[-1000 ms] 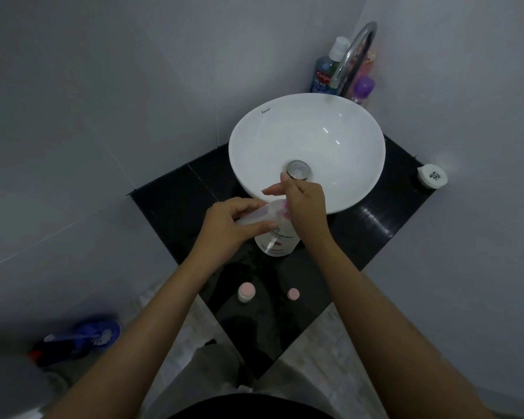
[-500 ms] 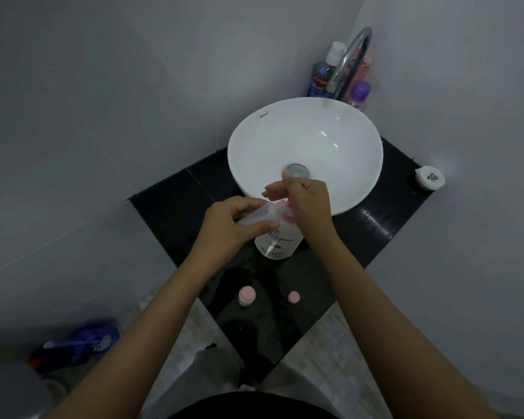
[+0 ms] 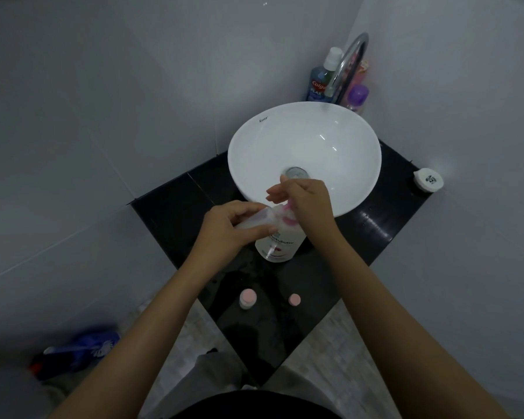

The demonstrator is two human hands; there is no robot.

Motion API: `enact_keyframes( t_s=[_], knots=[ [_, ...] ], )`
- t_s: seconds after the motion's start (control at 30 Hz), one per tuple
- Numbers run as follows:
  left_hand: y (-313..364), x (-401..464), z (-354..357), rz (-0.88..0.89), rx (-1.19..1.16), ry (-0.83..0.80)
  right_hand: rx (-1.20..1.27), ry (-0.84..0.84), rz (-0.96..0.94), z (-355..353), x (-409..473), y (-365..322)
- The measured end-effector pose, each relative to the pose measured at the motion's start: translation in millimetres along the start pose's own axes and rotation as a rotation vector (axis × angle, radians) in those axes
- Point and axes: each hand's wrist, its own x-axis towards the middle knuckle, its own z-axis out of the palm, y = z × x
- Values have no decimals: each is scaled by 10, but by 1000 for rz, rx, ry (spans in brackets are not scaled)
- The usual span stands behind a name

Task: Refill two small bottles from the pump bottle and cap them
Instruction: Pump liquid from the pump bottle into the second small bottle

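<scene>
Hands meet right at the front lip of the white basin (image 3: 285,140), over the black counter (image 3: 176,207). Left hand (image 3: 227,234) has its fingers wrapped around a small clear bottle (image 3: 256,220), tipped over on its side with the mouth pointing toward the pink pump spout (image 3: 288,220). Right hand (image 3: 307,204) sits on top of the pump bottle (image 3: 277,243), curled down over the pump head, palm side hidden, so how hard it presses cannot be told; a couple of its fingers stick out loosely toward the basin drain (image 3: 295,172). Pump bottle stands upright on the counter, just in front of the basin, white body with dark lettering and a pink mark on the label. Nearer the front corner of the counter, a second small bottle (image 3: 248,298) stands upright with a pink cap on it, and just beside it to the right a loose pink cap (image 3: 294,299) lies flat on the counter, apart from the bottle. Back in the corner behind the basin, a curved chrome tap (image 3: 347,65) rises in front of a blue mouthwash bottle (image 3: 319,83) and a purple-capped bottle (image 3: 357,96). Off at the counter's right corner sits a small white round container (image 3: 428,179). Down on the floor to the left, a blurred blue spray bottle (image 3: 79,350).
</scene>
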Motion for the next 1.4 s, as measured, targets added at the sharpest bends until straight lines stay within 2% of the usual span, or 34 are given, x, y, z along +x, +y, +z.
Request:
enact_keyframes(
  t_s=[0.13, 0.3, 0.47, 0.8, 1.0, 1.17, 1.4],
  knots=[
    [-2, 11, 29, 17, 18, 11, 44, 26, 20, 35, -50, 56],
    [-67, 31, 34, -17, 65, -3, -16, 31, 57, 96, -53, 144],
    [-55, 7, 8, -3, 30, -21, -62, -32, 84, 51, -20, 94],
    [-45, 25, 11, 7, 13, 1, 25, 51, -11, 65, -71, 86],
    [-97, 24, 21, -1, 55, -39, -27, 36, 37, 87, -90, 142],
    [-64, 35, 5, 13, -4, -45, -45, -20, 41, -21, 21, 11],
    [-54, 30, 27, 24, -15, -28, 59, 98, -7, 72, -60, 94]
  ],
)
